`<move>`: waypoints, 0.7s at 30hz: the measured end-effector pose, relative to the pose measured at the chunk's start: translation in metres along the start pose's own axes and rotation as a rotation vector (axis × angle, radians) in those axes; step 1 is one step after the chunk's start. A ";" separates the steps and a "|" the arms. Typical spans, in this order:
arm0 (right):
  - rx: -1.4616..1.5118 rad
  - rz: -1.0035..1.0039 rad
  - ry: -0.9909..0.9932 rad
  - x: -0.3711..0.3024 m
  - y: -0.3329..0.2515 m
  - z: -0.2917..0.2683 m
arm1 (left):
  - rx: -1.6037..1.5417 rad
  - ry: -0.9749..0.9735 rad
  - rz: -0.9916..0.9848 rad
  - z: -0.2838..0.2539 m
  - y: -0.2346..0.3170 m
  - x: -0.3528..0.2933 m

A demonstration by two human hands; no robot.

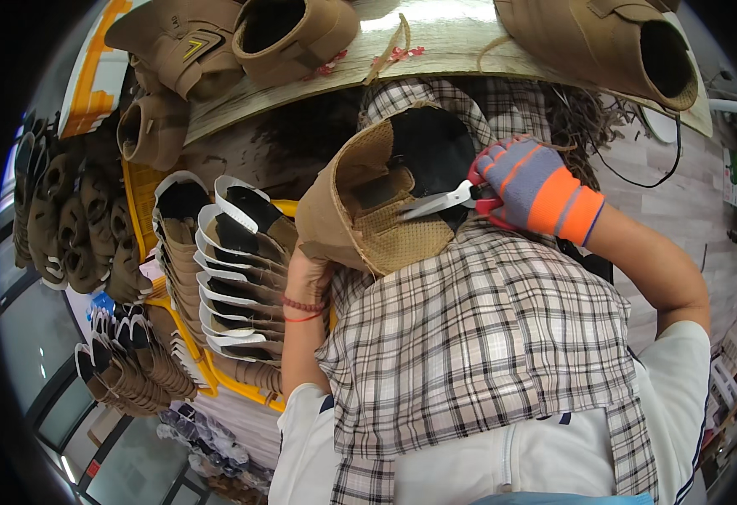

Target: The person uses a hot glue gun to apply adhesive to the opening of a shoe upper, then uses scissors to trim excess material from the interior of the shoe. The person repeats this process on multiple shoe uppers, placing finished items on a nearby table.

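Observation:
A brown shoe upper [328, 209] with a tan mesh and black lining sits over my lap, its opening facing up. My left hand [306, 276] grips it from the lower left side; most of the fingers are hidden behind it. In a grey and orange striped glove, my right hand [537, 187] is closed round the red handles of a pair of scissors [440, 202]. The blades point left into the upper's opening, over the mesh lining. Whether they touch the lining, I cannot tell. A checked apron [486, 345] lies beneath the upper.
Across the top runs a pale workbench [436, 55] bearing several brown shoe uppers [297, 38]. At my left a yellow crate [139, 198] holds stacked uppers with white edging [238, 278]. More uppers [74, 219] hang farther left. Brown scraps [583, 126] are heaped under the bench.

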State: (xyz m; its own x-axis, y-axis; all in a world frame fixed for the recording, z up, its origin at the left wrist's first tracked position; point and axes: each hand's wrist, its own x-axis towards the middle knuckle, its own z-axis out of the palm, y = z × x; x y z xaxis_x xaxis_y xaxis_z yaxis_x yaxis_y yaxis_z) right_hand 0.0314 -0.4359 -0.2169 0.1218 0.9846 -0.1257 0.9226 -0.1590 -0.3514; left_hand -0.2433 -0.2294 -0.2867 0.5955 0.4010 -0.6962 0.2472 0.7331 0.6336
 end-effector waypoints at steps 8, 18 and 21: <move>0.100 0.138 -0.263 0.011 -0.001 0.005 | 0.033 -0.015 0.002 0.007 0.006 -0.005; -0.153 -0.060 -0.006 0.032 -0.019 0.015 | -0.040 -0.041 -0.177 -0.005 0.005 0.002; -0.310 -0.051 -0.061 0.046 -0.030 0.021 | -0.086 -0.032 -0.178 -0.015 0.000 0.005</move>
State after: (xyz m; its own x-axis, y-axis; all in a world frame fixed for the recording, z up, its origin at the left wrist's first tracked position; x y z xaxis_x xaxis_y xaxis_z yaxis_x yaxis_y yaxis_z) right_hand 0.0014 -0.3878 -0.2313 0.0588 0.9830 -0.1739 0.9957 -0.0702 -0.0601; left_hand -0.2515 -0.2194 -0.2957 0.5724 0.2440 -0.7828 0.2857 0.8356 0.4693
